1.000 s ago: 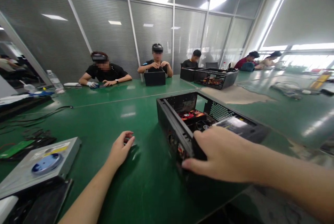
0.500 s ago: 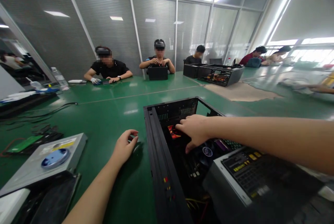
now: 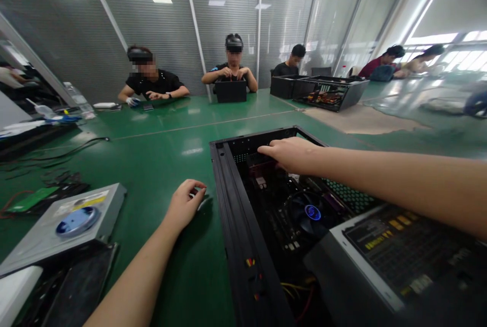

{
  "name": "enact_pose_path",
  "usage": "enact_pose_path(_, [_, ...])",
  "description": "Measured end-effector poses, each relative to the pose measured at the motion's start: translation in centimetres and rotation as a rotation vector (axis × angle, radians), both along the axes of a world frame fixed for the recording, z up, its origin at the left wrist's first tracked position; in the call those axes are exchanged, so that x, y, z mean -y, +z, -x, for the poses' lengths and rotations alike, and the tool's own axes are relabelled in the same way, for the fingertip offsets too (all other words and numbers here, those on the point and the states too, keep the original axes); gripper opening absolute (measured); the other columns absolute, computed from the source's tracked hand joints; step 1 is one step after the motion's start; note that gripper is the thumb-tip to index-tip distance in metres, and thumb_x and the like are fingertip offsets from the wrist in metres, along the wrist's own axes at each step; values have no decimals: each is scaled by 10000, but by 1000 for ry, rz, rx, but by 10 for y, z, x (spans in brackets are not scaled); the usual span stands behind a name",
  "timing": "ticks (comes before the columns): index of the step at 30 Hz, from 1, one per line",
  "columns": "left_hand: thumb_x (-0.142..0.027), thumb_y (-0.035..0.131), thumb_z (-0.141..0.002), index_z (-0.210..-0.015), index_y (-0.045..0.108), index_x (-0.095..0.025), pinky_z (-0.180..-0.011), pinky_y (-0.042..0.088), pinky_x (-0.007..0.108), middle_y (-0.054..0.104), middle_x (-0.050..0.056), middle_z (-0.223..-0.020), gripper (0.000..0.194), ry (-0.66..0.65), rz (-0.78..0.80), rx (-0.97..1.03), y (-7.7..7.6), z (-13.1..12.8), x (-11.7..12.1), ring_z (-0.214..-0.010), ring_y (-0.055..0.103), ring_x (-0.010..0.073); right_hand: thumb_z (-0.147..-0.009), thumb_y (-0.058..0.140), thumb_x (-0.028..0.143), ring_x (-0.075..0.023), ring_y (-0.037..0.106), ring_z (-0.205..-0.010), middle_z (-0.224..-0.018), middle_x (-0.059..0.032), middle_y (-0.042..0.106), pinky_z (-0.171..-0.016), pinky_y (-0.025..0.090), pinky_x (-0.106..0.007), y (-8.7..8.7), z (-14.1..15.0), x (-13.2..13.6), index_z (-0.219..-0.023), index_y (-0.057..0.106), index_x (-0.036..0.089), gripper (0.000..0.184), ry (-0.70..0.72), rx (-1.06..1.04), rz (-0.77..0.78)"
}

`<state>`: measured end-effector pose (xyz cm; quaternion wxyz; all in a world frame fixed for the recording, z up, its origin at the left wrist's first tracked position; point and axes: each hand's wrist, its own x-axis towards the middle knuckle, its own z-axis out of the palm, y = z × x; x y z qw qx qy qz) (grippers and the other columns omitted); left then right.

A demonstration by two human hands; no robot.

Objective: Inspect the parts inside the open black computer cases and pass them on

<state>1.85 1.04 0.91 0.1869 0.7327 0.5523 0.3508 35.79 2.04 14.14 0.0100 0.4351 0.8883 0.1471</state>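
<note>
My right hand reaches into the open black computer case, near its far inner wall. Its fingers are closed on a dark graphics card, mostly in shadow, and the underside of the grip is hidden. Below that hand, a CPU cooler fan with a lit blue hub sits on the motherboard. To the left of the case, my left hand lies on the green table, fingers loosely curled and a gap at the thumb, with nothing visible in it. A power supply with a yellow-printed label is at the near right.
At left lie a silver optical drive with a blue round object on it, a green circuit board and cables. Across the table, several people sit, one at a small black box. Another open case stands by brown cardboard.
My right hand has risen toward the far wall and closed on the card, whose red-orange face no longer shows. The cooler fan is less covered. The view has tilted down; my left hand stays put.
</note>
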Motion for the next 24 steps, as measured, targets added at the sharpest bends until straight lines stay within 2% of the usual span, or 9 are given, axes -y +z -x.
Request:
enact_pose_path(5, [-426,527,-868,-899,657,-181,-731,472,311,620,45,-948,279,-15,-19,-18,2,0,2,-810,582,187,-872,586,160,-256,635,-1000,-1160,-108,626,-826,433,-336,15,-5,2,-1420,474,249,566,47,-38,-57])
enact_pose_path(8, [-420,522,-875,-893,655,-189,-741,467,317,616,44,-956,267,-31,-24,-33,3,1,2,-823,580,191,-909,554,211,-252,626,-988,-1248,-117,598,-810,434,-339,24,-7,0,-1499,368,283,623,-5,-85,-47])
enact_pose_path(10, [-418,520,-874,-887,654,-193,-742,467,324,614,44,-953,263,-39,-21,-35,2,1,1,-818,580,194,-906,571,238,-259,626,-992,-1254,-119,597,-791,435,-337,21,-8,-4,-1527,331,296,668,-26,-44,18])
enact_pose_path(13, [-416,522,-867,-878,652,-192,-745,470,331,609,45,-939,259,-51,-13,-37,1,1,0,-809,580,198,-903,575,232,-303,607,-1056,-1218,-151,603,-791,434,-359,8,-7,-10,-1546,315,280,696,-48,64,64])
enact_pose_path(15, [-415,523,-864,-873,651,-192,-745,472,332,605,46,-937,257,-60,-15,-41,1,1,0,-810,582,200,-927,527,208,-329,585,-1098,-1222,-179,590,-813,429,-394,0,-4,-11,-1542,331,276,649,-78,79,7])
enact_pose_path(17, [-412,523,-863,-866,650,-194,-747,474,331,603,46,-940,253,-70,-24,-46,1,2,-1,-816,585,201,-945,480,171,-336,572,-1114,-1204,-191,593,-843,418,-427,1,1,-10,-1500,409,257,567,-94,62,-79])
enact_pose_path(19, [-413,526,-864,-866,649,-196,-758,478,335,607,46,-946,250,-73,-34,-42,1,3,0,-816,586,200,-927,509,156,-332,574,-1104,-1163,-191,611,-866,412,-442,13,3,-5,-1400,525,199,475,-88,37,-138])
enact_pose_path(21, [-421,534,-864,-874,649,-198,-766,481,340,611,46,-952,251,-64,-39,-34,2,4,1,-812,586,199,-887,594,192,-313,597,-1049,-1139,-180,627,-862,423,-430,33,-1,8,-1270,607,149,386,-72,-27,-150])
enact_pose_path(24, [-432,539,-868,-872,652,-203,-762,483,342,614,46,-948,255,-44,-41,-32,4,5,4,-815,589,202,-858,680,330,-236,629,-903,-1038,-107,675,-795,454,-369,60,-20,51,-1078,686,177,268,39,-247,-38])
